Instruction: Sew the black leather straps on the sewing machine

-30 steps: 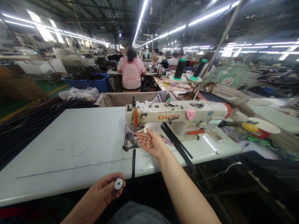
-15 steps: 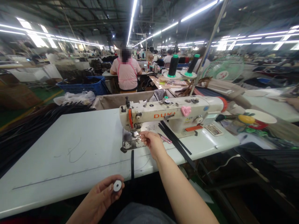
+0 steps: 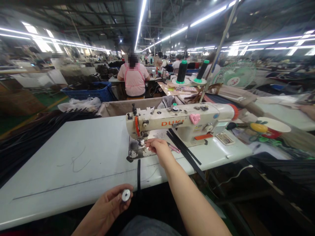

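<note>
A small silvery bobbin (image 3: 126, 195) is pinched between the thumb and fingers of my left hand (image 3: 109, 206), just off the table's front edge. Its flat round face with a dark centre hole is turned up toward me. At the needle area of the white sewing machine (image 3: 157, 115), my right hand (image 3: 158, 148) has thumb and fingers closed together beside the presser foot. What lies between those fingertips is too small to make out. Pink-handled thread snips (image 3: 174, 148) lie behind that hand, next to black strips (image 3: 188, 151).
The white table (image 3: 81, 137) bears a printed ruler line. A narrow black strip (image 3: 139, 173) hangs over its front edge. Two black thread cones (image 3: 182, 72) stand behind the machine. Dark strips (image 3: 31, 144) are heaped at left. A person in pink (image 3: 135, 80) sits ahead.
My left hand has shifted slightly right with the bobbin, whose face has tilted a little. My right hand stays at the needle area, almost unmoved.
</note>
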Demonstrator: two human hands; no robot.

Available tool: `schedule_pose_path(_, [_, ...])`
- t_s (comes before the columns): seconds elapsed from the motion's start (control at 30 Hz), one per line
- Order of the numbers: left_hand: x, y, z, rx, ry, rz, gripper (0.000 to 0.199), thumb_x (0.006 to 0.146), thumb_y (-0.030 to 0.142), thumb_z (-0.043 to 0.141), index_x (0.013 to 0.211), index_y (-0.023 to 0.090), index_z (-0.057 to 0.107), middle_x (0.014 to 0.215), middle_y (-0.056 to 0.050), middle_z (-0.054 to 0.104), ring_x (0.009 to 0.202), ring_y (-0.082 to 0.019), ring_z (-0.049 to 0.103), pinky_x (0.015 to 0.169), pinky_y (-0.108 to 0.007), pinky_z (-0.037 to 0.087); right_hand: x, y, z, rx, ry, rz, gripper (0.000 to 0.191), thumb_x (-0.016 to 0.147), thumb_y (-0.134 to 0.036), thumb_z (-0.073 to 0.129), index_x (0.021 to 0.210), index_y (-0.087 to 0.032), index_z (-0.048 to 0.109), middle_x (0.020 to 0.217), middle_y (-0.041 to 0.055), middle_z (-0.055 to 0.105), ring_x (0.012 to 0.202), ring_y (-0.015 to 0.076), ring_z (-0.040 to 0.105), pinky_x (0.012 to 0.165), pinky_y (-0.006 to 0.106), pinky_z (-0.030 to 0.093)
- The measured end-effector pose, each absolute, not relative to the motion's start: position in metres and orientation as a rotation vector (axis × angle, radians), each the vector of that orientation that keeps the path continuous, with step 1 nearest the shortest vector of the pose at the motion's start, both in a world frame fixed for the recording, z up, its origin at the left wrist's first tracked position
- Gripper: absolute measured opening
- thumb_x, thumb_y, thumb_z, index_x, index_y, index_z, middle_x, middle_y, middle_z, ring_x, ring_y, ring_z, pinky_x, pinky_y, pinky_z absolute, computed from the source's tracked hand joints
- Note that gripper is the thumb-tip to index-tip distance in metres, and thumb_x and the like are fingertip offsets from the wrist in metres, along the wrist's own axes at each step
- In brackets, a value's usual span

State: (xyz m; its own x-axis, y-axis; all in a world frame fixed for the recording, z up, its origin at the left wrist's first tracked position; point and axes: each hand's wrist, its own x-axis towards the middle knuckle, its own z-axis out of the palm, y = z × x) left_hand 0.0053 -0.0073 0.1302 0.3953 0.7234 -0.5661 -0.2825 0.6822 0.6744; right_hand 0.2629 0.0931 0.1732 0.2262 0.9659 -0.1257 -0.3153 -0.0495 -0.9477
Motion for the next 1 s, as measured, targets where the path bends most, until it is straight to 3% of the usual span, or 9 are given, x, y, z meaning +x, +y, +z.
schedule_pose_path(0.17, [0.008,-0.008,0.130,0.518,0.966,0.715,0.048,0.063,0.035,0.101,0.103,0.014,0.086,0.094,-0.010,0.078,0.082,-0.014,0.069,0.079,-0.021,0.059,0.268,0.088,0.171,-1.174,-0.820,1.123,0.036,0.062,-0.029,0.053,0.082,-0.018,0.081,0.074,0.0037,0.074,0.061,0.0160,0.058,0.060,0.029,0.042])
schedule_pose_path(0.33, [0.011,-0.005,0.132,0.493,0.989,0.761,0.052,0.060,0.034,0.102,0.103,0.012,0.085,0.094,-0.011,0.079,0.081,-0.015,0.069,0.078,-0.021,0.060,0.261,0.063,0.175,-1.228,-0.976,1.010,0.029,0.066,-0.023,0.058,0.086,-0.022,0.079,0.084,0.0029,0.076,0.078,0.0200,0.064,0.072,0.031,0.047])
schedule_pose_path(0.47, [0.013,-0.003,0.135,0.508,0.931,0.798,0.049,0.062,0.035,0.101,0.103,0.012,0.085,0.098,-0.011,0.079,0.082,-0.016,0.070,0.079,-0.022,0.062,0.240,0.025,0.185,-1.134,-1.384,1.119,0.063,0.060,-0.010,0.059,0.116,-0.029,0.078,0.121,0.0031,0.076,0.100,0.0222,0.070,0.071,0.028,0.049])
schedule_pose_path(0.53, [0.011,-0.002,0.134,0.514,0.887,0.822,0.048,0.063,0.035,0.101,0.103,0.013,0.085,0.104,-0.011,0.078,0.084,-0.016,0.070,0.081,-0.022,0.062,0.232,0.009,0.187,-1.077,-1.581,1.266,0.072,0.064,-0.008,0.059,0.131,-0.032,0.071,0.124,0.0025,0.075,0.100,0.0209,0.070,0.072,0.027,0.049])
schedule_pose_path(0.6, [0.007,-0.002,0.131,0.497,0.862,0.864,0.048,0.062,0.036,0.101,0.101,0.014,0.085,0.105,-0.010,0.078,0.084,-0.016,0.070,0.081,-0.023,0.062,0.230,0.001,0.185,-1.083,-1.610,1.377,0.056,0.073,-0.011,0.063,0.124,-0.029,0.074,0.103,0.0002,0.077,0.087,0.0177,0.068,0.071,0.026,0.047])
schedule_pose_path(0.67, [0.002,-0.003,0.125,0.473,0.839,0.894,0.049,0.062,0.038,0.101,0.101,0.014,0.084,0.099,-0.010,0.076,0.082,-0.017,0.069,0.079,-0.024,0.062,0.232,-0.001,0.180,-1.112,-1.527,1.463,0.024,0.081,-0.025,0.069,0.102,-0.024,0.079,0.075,-0.0032,0.067,0.069,0.0139,0.058,0.065,0.025,0.042])
schedule_pose_path(0.73, [-0.001,-0.005,0.120,0.443,0.817,0.905,0.052,0.061,0.040,0.101,0.102,0.014,0.083,0.095,-0.009,0.074,0.078,-0.015,0.068,0.077,-0.024,0.061,0.236,0.001,0.172,-1.126,-1.440,1.507,0.022,0.087,-0.040,0.069,0.084,-0.020,0.078,0.061,-0.0053,0.052,0.060,0.0117,0.045,0.059,0.025,0.034])
schedule_pose_path(0.87, [-0.006,-0.008,0.113,0.411,0.770,0.883,0.056,0.058,0.044,0.101,0.099,0.011,0.082,0.089,-0.007,0.069,0.070,-0.010,0.061,0.070,-0.021,0.058,0.239,0.002,0.156,-1.263,-1.468,1.361,0.029,0.092,-0.039,0.066,0.073,-0.020,0.075,0.057,-0.0051,0.048,0.057,0.0124,0.042,0.057,0.026,0.033])
schedule_pose_path(1.0, [-0.007,-0.010,0.112,0.369,0.733,0.843,0.055,0.057,0.040,0.102,0.100,0.012,0.083,0.088,-0.007,0.069,0.070,-0.010,0.061,0.073,-0.021,0.058,0.237,-0.008,0.157,-1.407,-1.638,1.013,0.011,0.085,-0.017,0.069,0.081,-0.021,0.077,0.078,0.0015,0.067,0.078,0.0197,0.062,0.077,0.032,0.048])
